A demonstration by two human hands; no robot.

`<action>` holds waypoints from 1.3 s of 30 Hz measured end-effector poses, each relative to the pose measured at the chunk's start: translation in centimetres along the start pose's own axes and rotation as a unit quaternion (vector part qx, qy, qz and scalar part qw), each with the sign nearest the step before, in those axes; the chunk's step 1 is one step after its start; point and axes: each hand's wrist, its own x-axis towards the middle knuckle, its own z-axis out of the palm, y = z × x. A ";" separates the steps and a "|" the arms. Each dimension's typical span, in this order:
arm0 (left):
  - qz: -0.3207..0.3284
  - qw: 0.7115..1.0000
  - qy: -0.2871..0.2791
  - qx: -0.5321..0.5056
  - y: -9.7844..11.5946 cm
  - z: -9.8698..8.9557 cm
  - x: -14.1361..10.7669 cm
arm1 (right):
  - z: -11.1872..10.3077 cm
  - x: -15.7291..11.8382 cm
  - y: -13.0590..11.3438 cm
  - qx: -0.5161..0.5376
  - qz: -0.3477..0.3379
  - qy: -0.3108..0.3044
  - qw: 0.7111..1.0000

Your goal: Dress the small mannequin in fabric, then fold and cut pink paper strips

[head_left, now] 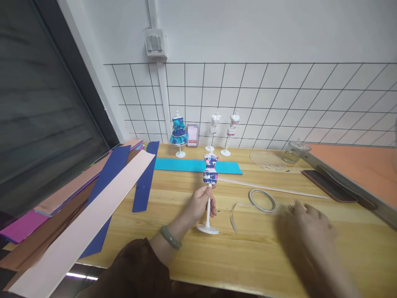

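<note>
My left hand (202,203) is closed round the white pole of a small mannequin stand (208,225) near the middle of the table. Its torso (210,169) is wrapped in blue, white and pink and stands upright above my fingers. To the right, my right hand (312,223) is over the tabletop, smeared by motion, with its fingertips near something small and dark that I cannot make out. Between the hands lie a roll of tape (262,200) and a loose curled strip (233,217). A long pale strip (273,186) runs behind the roll.
Long pink (83,223), blue and brown sheets are piled at the left. A turquoise strip (180,165) lies behind the held stand. Further back are a dressed mannequin (178,132), two white ones and a glass jar (294,152). A dark phone (325,186) lies right.
</note>
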 end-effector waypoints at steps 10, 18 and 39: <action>0.016 0.999 0.001 0.041 -0.3 -0.2 0.1 | -1.1 0.6 -18.7 0.294 -0.270 -0.032 0.916; 0.027 0.996 0.009 0.083 -0.9 -0.3 0.3 | 0.0 0.9 -18.4 0.355 -0.228 -0.039 0.906; 0.096 0.961 0.009 0.260 0.3 -0.1 -0.9 | -0.7 -0.7 -18.9 0.448 -0.034 -0.093 0.888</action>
